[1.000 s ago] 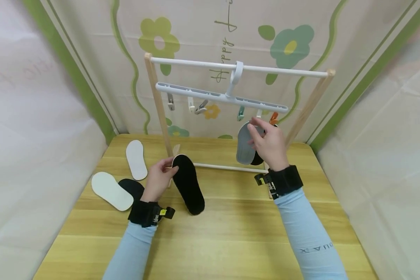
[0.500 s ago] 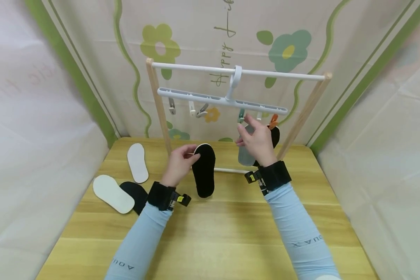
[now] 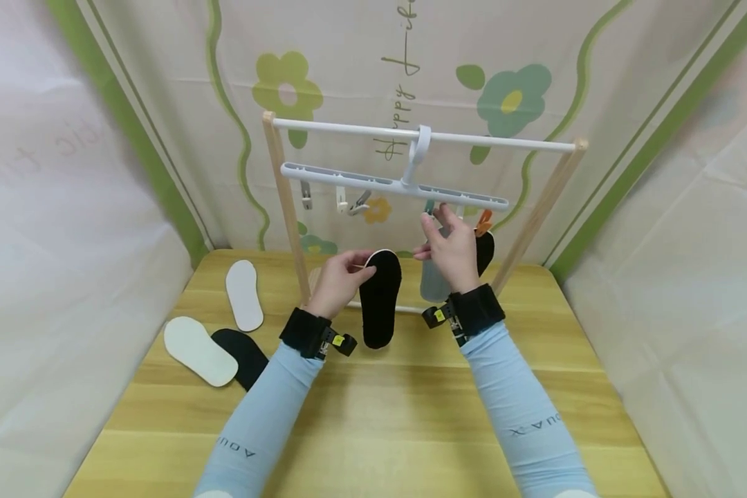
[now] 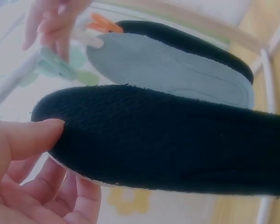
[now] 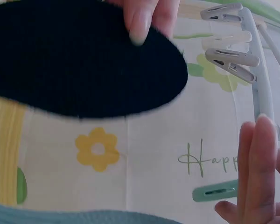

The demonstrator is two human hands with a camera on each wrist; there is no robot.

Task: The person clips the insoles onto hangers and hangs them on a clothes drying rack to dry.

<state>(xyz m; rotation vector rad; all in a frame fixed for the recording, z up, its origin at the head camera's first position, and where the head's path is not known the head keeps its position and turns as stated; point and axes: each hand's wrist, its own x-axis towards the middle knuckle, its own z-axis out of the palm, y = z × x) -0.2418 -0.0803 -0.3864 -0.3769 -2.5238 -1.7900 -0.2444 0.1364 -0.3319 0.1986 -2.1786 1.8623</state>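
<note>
The left wrist view cuts off the held black insole (image 4: 168, 140); in the head view, the right hand (image 3: 453, 254) partly hides the grey insole (image 3: 434, 283).

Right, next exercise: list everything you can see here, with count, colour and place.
Rack: 1, wood and white, on the tabletop
Hanger: 1, pale grey, hooked on the rack
Clips: 6 (2 grey, 2 white, 1 green, 1 orange), along the hanger
Hung insoles: 2, grey and black, hanger's right end
Loose insoles: 3, two white, one black, tabletop's left side
Held insole: 1, black, pale-edged, in the left hand
Backdrop: 1, pale, printed, behind the rack
Side panels: 2, pale, left and right
Tabletop: 1, yellowish wood, beneath
Wrist straps: 2, black, wrists
Sleeves: 2, light blue, forearms
Left hand: 1, pinching the held insole
Right hand: 1, by the green clip
</note>
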